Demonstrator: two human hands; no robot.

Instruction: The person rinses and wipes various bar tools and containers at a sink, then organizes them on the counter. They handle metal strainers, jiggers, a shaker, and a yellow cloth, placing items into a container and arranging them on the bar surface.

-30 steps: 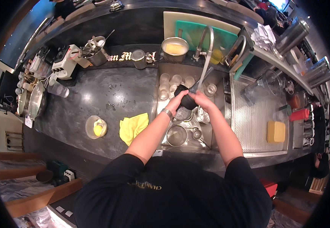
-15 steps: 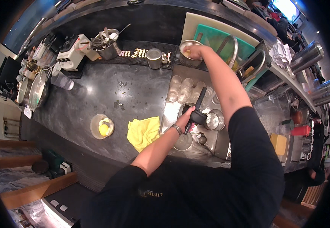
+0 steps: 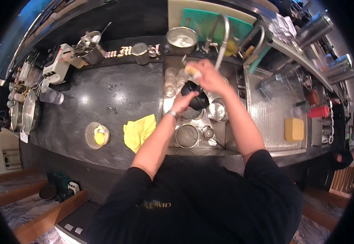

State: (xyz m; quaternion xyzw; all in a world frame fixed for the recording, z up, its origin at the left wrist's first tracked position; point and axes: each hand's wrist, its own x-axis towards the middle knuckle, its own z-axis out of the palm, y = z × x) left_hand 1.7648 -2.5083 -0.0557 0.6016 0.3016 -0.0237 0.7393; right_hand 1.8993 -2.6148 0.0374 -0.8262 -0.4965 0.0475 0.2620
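Observation:
Over the sink, my left hand (image 3: 181,102) is closed round a black tool with a round, cup-like body (image 3: 196,96); its exact kind I cannot make out. Close above it, my right hand (image 3: 210,77) grips a pale yellow and white sponge (image 3: 192,70), both blurred by motion. The sponge is near the black tool's upper edge; contact cannot be made out. Behind the hands stands a steel pot (image 3: 181,48) with white, foamy-looking contents. Below them in the sink (image 3: 221,138) sit a round strainer (image 3: 187,136), a steel bowl (image 3: 217,110) and a small jigger-like cup (image 3: 208,132).
Several clear glasses (image 3: 170,79) stand in the sink beneath a curved tap (image 3: 224,36). Left on the counter lie a yellow cloth (image 3: 139,132) and a clear tub (image 3: 90,135) with yellow and white pieces. A yellow sponge (image 3: 294,129) rests on the right drainboard (image 3: 266,118).
My right hand has come out of the steel pot with the sponge and moved nearer, beside the black tool. My left hand has raised and turned the tool. The view has shifted.

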